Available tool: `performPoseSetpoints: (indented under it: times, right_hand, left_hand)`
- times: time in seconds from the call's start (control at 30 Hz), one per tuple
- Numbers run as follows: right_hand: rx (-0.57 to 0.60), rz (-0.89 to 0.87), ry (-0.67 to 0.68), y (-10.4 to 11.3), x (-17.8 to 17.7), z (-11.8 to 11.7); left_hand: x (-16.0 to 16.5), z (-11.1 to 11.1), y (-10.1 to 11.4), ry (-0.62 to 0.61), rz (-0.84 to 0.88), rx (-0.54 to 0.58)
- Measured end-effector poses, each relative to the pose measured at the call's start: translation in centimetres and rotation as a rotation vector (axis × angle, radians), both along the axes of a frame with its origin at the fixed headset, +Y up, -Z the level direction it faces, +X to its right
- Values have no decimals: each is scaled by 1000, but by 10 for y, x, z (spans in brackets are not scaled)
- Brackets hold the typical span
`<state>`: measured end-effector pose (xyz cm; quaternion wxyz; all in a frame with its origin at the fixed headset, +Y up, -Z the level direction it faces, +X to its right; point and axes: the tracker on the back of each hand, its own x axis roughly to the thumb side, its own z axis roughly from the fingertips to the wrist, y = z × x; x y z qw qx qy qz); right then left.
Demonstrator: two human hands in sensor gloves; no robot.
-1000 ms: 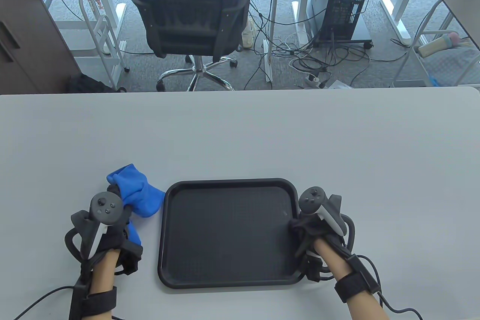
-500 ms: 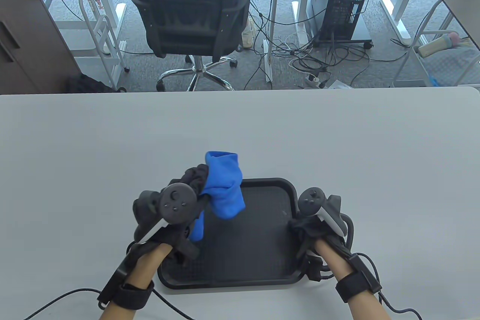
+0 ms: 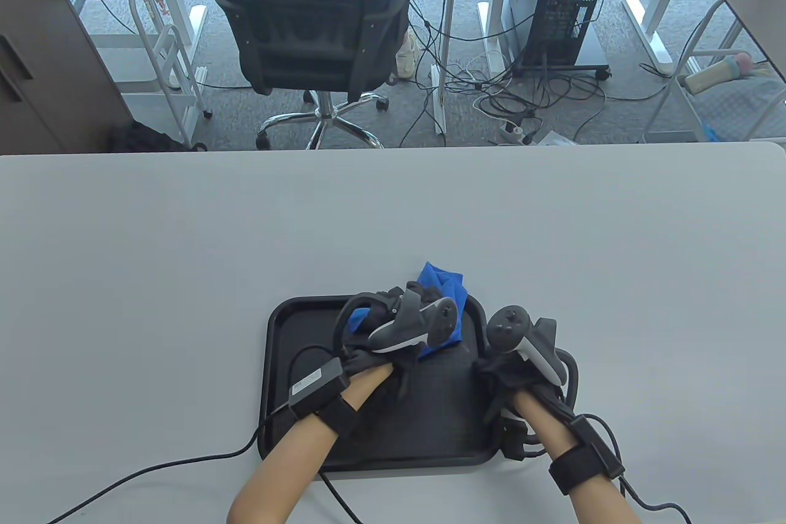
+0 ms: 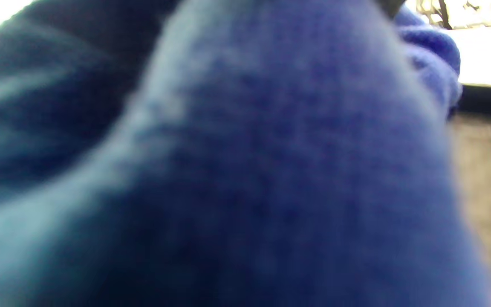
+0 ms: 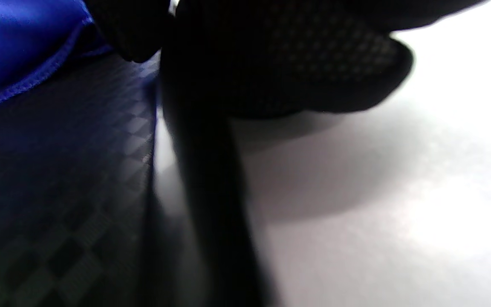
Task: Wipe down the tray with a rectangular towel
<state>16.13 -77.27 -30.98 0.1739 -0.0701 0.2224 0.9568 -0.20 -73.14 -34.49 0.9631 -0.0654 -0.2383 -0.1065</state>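
There, on the pale grey table (image 3: pixel 184 241), lay the black rectangular plastic tray (image 3: pixel 282 364) with a textured floor, near the table's front edge. The left hand (image 3: pixel 393 333) reached across it and held the bunched blue cloth towel (image 3: pixel 443 284) down in the tray's far right corner; the towel filled the left wrist view (image 4: pixel 271 170) as a blur. The right hand (image 3: pixel 516 376) gripped the tray's right rim, fingers curled over the edge. In the right wrist view, a hemmed edge of the towel (image 5: pixel 15 51) lay on the tray's floor (image 5: pixel 58 192).
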Motion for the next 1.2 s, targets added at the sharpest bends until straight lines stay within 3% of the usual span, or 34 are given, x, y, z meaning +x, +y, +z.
performPoseSetpoints:
  times: [0.1, 0.17, 0.43, 0.77, 0.97, 1.2]
  right_hand:
    - [1, 0, 3, 0, 0, 0]
    - [1, -1, 2, 0, 0, 0]
    - [-3, 15, -45, 0, 0, 2]
    - [16, 39, -59, 0, -2, 4]
    - [32, 44, -68, 0, -3, 5]
    - [29, 33, -75, -1, -3, 5]
  left_hand:
    - [11, -1, -18, -69, -75, -58]
    - [12, -2, -18, -72, -84, -37]
    - [-4, -5, -16, -13, -103, -123]
    - [-101, -5, -10, 197, -201, -257]
    - [-158, 15, -8, 272, -238, -330]
    - [-170, 57, -7, 178, -230, -371]
